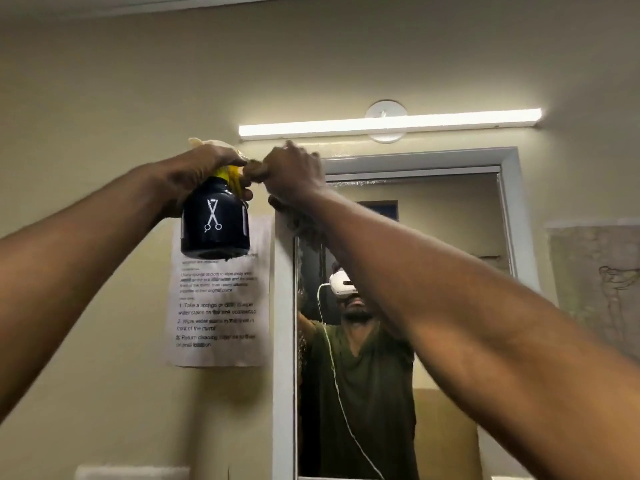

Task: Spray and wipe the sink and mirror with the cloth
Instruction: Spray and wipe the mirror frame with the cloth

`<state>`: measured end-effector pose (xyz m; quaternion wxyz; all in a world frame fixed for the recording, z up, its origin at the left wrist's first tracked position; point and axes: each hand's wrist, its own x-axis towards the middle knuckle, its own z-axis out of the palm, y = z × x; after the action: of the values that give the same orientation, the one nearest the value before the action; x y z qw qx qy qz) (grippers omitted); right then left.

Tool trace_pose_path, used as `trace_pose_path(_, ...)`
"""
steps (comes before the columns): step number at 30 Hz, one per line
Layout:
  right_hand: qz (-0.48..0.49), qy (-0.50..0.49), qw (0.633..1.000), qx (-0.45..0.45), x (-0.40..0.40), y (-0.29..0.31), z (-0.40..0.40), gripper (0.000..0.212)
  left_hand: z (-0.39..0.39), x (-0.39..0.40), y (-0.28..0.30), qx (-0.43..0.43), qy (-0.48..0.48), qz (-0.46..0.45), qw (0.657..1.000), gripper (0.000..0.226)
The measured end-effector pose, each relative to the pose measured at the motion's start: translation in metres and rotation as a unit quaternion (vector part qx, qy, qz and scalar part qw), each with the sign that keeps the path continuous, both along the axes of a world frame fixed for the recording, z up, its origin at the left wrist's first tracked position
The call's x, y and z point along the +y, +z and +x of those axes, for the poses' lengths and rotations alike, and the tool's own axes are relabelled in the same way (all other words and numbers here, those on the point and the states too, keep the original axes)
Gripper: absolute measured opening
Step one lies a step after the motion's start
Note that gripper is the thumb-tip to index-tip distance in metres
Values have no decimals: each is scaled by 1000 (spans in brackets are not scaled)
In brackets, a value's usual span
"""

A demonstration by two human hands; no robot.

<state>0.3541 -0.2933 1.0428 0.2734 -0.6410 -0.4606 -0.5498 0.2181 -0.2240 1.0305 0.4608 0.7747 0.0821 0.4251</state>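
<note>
Black spray bottle (215, 223), white scissors mark, yellow top; white-framed mirror (398, 306).

Two hands: left (204, 168), right (294, 171). One bottle (214, 220), one cloth (304, 226), one mirror (450, 306), one lamp (388, 123), one sheet (221, 323).

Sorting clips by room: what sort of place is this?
Probably a bathroom or washroom: a framed wall mirror, a strip light above it, and a taped cleaning-instructions sheet beside it.
</note>
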Motion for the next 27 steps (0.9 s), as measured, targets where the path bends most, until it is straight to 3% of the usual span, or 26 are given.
trace_pose_path(4,81,83,988,98,-36,7,18,15,12,-10,-4,1,-26,-8,1000,37)
trace_pose_path(13,183,71,965,175,-138,-18,62,20,63,-85,-22,-52,-110,35,992,17)
trace_pose_path(19,196,105,949,225,-198,-78,57,19,71,-139,-61,-93,-150,29,984,12)
trace_pose_path(27,165,172,925,296,-242,-191,51,16,70,-201,-151,-63,-97,22,993,34)
